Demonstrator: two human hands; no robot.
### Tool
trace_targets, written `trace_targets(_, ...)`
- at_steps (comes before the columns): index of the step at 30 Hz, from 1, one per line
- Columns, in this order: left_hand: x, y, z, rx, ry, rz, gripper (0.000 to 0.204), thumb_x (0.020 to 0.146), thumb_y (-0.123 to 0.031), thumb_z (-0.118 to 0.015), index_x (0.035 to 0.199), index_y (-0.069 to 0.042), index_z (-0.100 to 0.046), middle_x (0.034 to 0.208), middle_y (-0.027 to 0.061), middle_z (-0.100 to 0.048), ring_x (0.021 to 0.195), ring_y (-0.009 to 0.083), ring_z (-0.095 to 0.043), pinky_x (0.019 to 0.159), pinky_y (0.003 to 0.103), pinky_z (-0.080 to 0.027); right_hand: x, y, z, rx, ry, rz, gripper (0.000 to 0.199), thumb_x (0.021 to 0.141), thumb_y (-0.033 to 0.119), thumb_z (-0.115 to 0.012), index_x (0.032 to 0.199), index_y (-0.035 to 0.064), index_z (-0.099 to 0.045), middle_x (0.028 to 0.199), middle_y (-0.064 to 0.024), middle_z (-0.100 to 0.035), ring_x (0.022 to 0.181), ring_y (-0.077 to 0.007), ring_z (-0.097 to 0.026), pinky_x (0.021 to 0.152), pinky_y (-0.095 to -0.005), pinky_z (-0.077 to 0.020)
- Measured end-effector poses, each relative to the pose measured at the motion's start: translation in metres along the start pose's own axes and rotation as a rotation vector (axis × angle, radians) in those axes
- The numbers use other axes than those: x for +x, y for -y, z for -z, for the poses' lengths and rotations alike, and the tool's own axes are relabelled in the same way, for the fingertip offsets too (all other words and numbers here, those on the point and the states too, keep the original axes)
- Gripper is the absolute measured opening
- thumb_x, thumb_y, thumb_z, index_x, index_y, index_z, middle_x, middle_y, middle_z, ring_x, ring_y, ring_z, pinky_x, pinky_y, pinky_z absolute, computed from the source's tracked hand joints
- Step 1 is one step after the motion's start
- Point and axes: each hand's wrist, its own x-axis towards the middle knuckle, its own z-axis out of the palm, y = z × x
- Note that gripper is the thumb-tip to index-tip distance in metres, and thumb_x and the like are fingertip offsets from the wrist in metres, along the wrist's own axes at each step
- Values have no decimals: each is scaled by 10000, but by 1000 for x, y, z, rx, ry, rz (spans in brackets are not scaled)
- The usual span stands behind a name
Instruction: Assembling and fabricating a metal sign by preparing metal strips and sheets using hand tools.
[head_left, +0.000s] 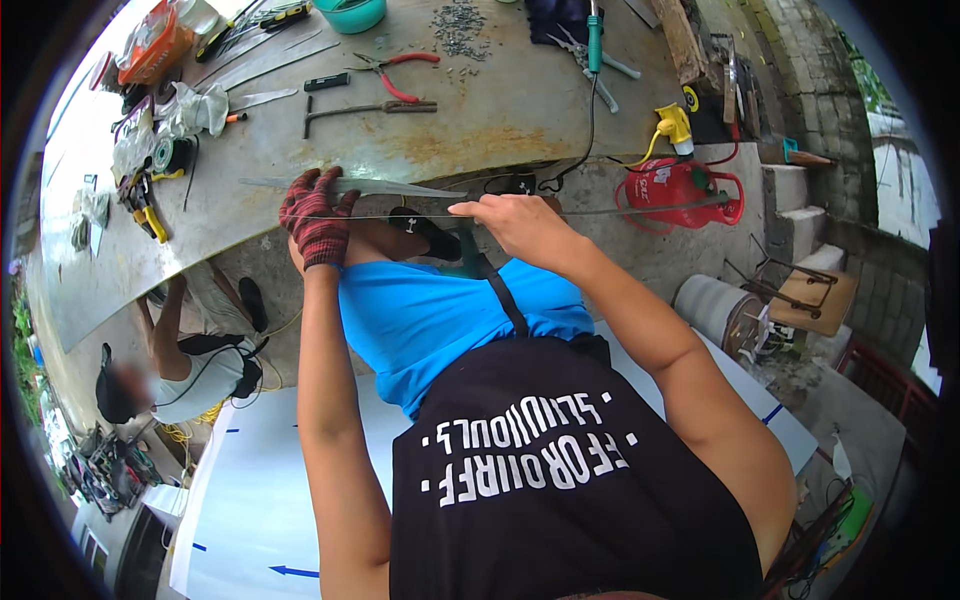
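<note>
My left hand point(318, 222), in a red and black knitted glove, is at the near edge of the metal-topped table point(240, 215). Its fingers grip a flat, pale, tapering strip point(395, 187) that points to the right. Bare, my right hand point(520, 228) is closed in a pinch with the thumb toward the left. A long thin metal rod point(620, 211) runs through it, from the gloved hand out over a red gas cylinder point(668, 195). Whether the rod and the strip touch is unclear.
On the table lie red-handled pliers point(400, 75), a T-shaped tool point(365, 107), a soldering iron point(595, 45) and scattered small metal parts point(460, 30). A teal bowl point(352, 12) stands behind. Another person point(200, 375) crouches at left. A wooden stool point(812, 298) is at right.
</note>
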Motion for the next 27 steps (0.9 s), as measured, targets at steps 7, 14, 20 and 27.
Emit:
trace_targets(7, 9, -11, 2, 53, 15, 172, 586, 750, -399, -877, 1289, -249, -702, 1449, 107, -585, 1358, 336, -506, 1131, 523, -355, 6, -7, -5, -3, 9, 0, 404, 963, 68, -514, 1334, 171, -638, 952, -99, -676, 910, -333, -703, 786, -461, -581)
trace_targets(14, -12, 6, -15, 16, -171, 134, 542, 866, -331, -787, 1352, -129, -655, 1490, 133, -553, 1363, 354, -515, 1135, 502, -379, -1, -21, -2, -3, 35, -27, 429, 946, 78, -533, 1345, 199, -635, 996, -102, -676, 946, -341, -693, 793, -465, -571)
trace_targets(20, -36, 28, -18, -1121, -347, 643, 480, 996, -329, -650, 1413, -109, -563, 1352, 183, -609, 1004, 312, -681, 883, 424, -569, -19, -23, 10, 62, 47, -26, 461, 932, 29, -537, 1356, 187, -624, 1005, -112, -664, 949, -341, -674, 814, -453, -553)
trace_targets(27, -24, 8, 22, -1444, -376, 781, 572, 1036, -508, -549, 1419, -91, -473, 1236, 189, -682, 837, 311, -703, 741, 431, -617, -31, -28, 19, 39, 55, 5, 480, 930, 1, -526, 1369, 177, -610, 989, -127, -642, 950, -347, -662, 822, -453, -544)
